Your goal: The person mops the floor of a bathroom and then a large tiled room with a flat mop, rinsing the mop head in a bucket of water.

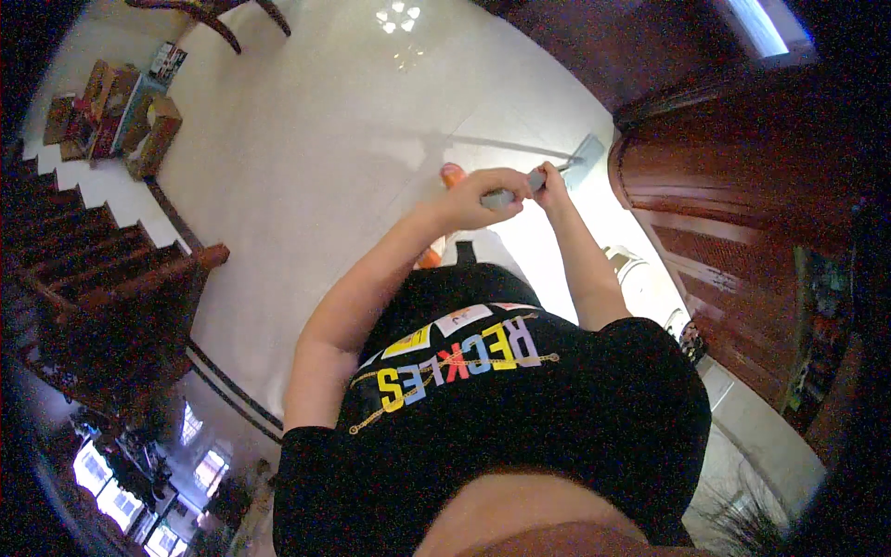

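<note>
Both my hands are closed around the grey handle [498, 199] of a flat mop. My left hand [483, 197] wraps the nearer end of the handle, with the knuckles on top. Just right of it and a little farther along, my right hand [549, 184] grips the same handle. The mop's flat, pale grey-blue rectangular head [587, 160] lies on the light floor beyond my right hand, beside the wooden furniture. Part of the handle is hidden by my fingers. An orange shoe [452, 174] on my foot shows past my left hand.
Dark reddish wooden furniture [733, 186] lines the right side. Cardboard boxes [153, 139] are stacked at the far left, near a dark staircase [83, 232] with a wooden rail [158, 274]. Curved furniture legs [209, 23] stand at the top left on the glossy tiled floor [306, 139].
</note>
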`<state>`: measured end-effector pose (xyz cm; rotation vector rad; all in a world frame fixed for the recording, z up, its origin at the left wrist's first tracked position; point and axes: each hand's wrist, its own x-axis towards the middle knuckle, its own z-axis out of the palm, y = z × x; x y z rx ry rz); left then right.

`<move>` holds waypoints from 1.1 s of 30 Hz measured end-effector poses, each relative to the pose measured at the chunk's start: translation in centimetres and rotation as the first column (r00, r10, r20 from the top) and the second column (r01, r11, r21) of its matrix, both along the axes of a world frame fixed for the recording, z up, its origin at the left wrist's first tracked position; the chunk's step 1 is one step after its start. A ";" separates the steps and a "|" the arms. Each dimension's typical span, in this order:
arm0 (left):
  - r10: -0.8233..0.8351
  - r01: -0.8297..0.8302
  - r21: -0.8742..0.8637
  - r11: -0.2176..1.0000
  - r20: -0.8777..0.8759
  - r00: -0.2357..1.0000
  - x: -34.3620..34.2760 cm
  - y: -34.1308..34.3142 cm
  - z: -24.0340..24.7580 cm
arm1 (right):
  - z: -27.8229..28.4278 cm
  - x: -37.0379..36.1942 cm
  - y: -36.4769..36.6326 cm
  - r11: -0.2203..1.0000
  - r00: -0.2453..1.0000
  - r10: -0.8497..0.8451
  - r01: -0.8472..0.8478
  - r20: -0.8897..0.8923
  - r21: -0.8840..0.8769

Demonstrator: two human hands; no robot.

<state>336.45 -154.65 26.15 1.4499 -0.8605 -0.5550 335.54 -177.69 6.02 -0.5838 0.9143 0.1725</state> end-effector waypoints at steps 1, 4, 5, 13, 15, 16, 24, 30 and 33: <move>0.000 0.006 0.088 0.996 -0.063 0.998 1.3 -0.7 1.5 | -0.2 1.1 -0.7 0.999 0.999 -0.039 0.039 -0.012 0.012; 0.094 -0.091 0.032 0.995 -0.115 0.989 7.6 -1.1 1.1 | -0.2 7.5 -0.7 0.997 0.998 -0.066 0.067 -0.015 0.050; 0.088 -0.083 0.040 0.996 -0.170 0.982 10.2 -1.0 1.4 | 0.0 9.4 -0.5 0.994 0.991 -0.102 0.099 -0.085 -0.035; 0.072 -0.066 0.039 0.997 -0.201 0.977 26.1 -4.4 0.6 | 0.8 25.8 -3.5 0.996 0.997 -0.081 0.081 0.015 -0.035; 0.071 -0.068 0.022 0.997 -0.187 0.980 29.0 -6.2 -1.4 | -1.3 29.7 -6.5 0.992 0.998 -0.056 0.051 -0.033 -0.115; 0.141 -0.150 -0.021 0.988 -0.231 0.963 29.9 -6.7 -2.3 | -1.6 31.3 -6.8 0.994 0.999 -0.038 0.039 0.014 -0.098; 0.598 -0.627 0.015 0.779 -0.319 0.736 30.8 -0.3 -6.4 | -4.1 41.5 2.4 0.868 0.909 0.396 -0.417 -0.130 -0.269; 0.784 -0.799 0.116 0.590 -0.318 0.533 23.5 8.1 -2.3 | -6.8 38.5 14.5 0.605 0.653 0.718 -0.757 -0.242 -0.247; 0.885 -0.898 0.142 0.416 -0.289 0.365 17.8 14.8 0.8 | 2.3 33.5 25.3 0.646 0.667 0.703 -0.744 -0.247 -0.171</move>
